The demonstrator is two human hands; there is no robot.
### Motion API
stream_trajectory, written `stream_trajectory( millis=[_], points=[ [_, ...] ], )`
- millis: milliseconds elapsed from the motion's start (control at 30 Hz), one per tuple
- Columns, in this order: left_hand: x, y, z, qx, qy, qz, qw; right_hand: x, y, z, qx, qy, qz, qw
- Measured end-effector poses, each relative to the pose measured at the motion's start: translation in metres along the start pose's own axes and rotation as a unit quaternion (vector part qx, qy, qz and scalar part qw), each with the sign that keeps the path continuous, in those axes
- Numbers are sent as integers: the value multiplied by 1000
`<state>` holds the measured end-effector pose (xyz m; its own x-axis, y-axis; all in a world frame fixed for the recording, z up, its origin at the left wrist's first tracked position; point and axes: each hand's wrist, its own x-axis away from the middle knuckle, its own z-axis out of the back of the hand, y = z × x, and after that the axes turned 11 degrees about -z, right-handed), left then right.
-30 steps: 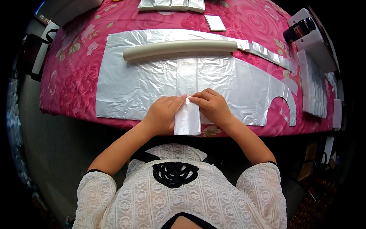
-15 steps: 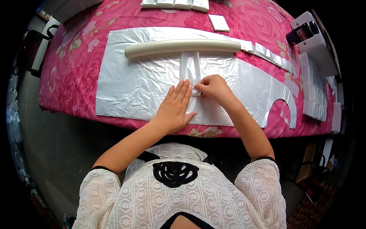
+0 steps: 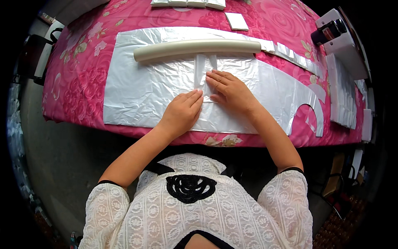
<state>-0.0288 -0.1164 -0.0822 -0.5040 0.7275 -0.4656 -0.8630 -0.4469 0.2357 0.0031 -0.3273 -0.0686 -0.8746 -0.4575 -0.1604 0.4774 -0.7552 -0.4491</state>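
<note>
White plastic bags point(image 3: 137, 91) lie flat in a layer on the table, with cut-out handles at the right end. On top of them, a narrow folded strip of thin plastic point(image 3: 200, 71) runs toward me from a long cream-coloured tube point(image 3: 195, 46). My left hand point(image 3: 181, 111) rests with fingers stretched out, its tips at the strip's near left edge. Opposite it, my right hand point(image 3: 232, 90) lies flat, fingers extended over the strip's right side. Neither hand grips anything. The tube lies across the bags beyond both hands.
A pink rose-patterned cloth point(image 3: 83, 91) covers the table. At the far edge sit stacked white folded packets point(image 3: 188, 3) and a single white packet point(image 3: 236, 21). On the right are a dark bottle point(image 3: 327, 33) and a pile of clear plastic bags point(image 3: 342, 93).
My right hand has opened from a pinch and flattened onto the strip, a little farther from me. My left hand has shifted slightly left and nearer, its thumb drawn in.
</note>
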Motion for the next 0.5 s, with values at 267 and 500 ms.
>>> stream_trajectory(
  millis=[267, 500],
  points=[
    [-15, -11, 3, 39, 13, 19, 999, -3, 5, 5, -69, 13, -12, 997],
    [6, 3, 25, 112, 33, -101, 988, 24, -21, -8, -40, 69, 54, 995]
  ],
)
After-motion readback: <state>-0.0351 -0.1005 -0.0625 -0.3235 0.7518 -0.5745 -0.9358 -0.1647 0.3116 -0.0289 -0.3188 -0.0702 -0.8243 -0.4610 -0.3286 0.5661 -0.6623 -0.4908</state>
